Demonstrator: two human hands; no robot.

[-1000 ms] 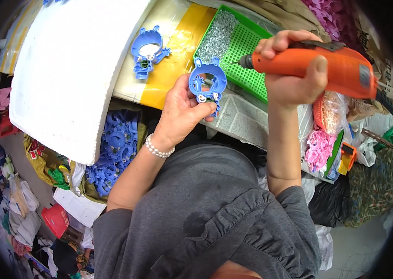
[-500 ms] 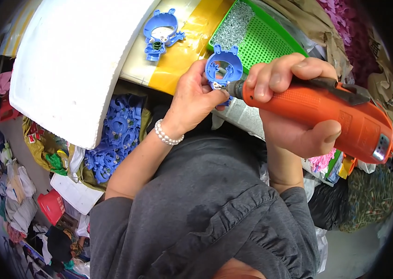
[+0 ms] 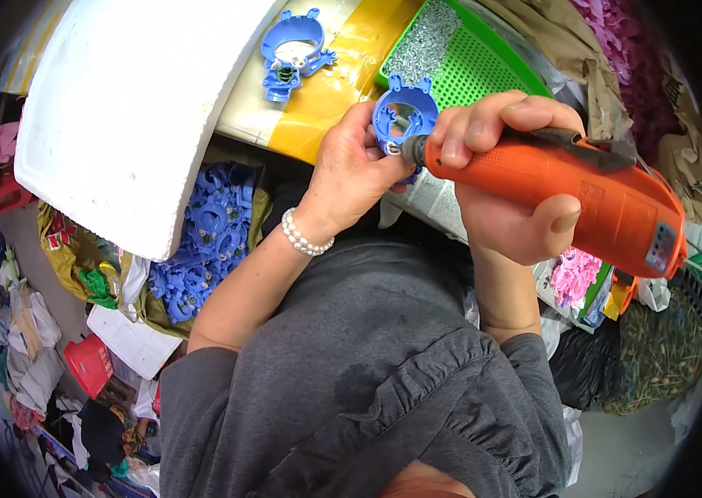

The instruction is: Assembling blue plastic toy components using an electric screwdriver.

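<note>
My left hand (image 3: 349, 162), with a pearl bracelet at the wrist, pinches a blue plastic toy part (image 3: 405, 101) that has a round ring and two small ears. In my right hand (image 3: 507, 178) is an orange electric screwdriver (image 3: 583, 195), lying nearly level with its nose toward the left. The nose meets the lower body of the toy part, close to my left thumb; the bit's tip is hidden there. A second blue toy part (image 3: 293, 51) of the same shape lies on the taped box beyond my left hand.
A green perforated basket (image 3: 492, 75) holds many small silver screws (image 3: 425, 46). On the left, a white foam lid (image 3: 131, 116) overhangs a sack full of blue parts (image 3: 210, 224). Pink pieces (image 3: 573, 275) lie at right, above a black bag (image 3: 587, 357).
The screwdriver has moved left and its nose is now closer against the toy part, covering the bit that showed before. My left hand still grips the part.
</note>
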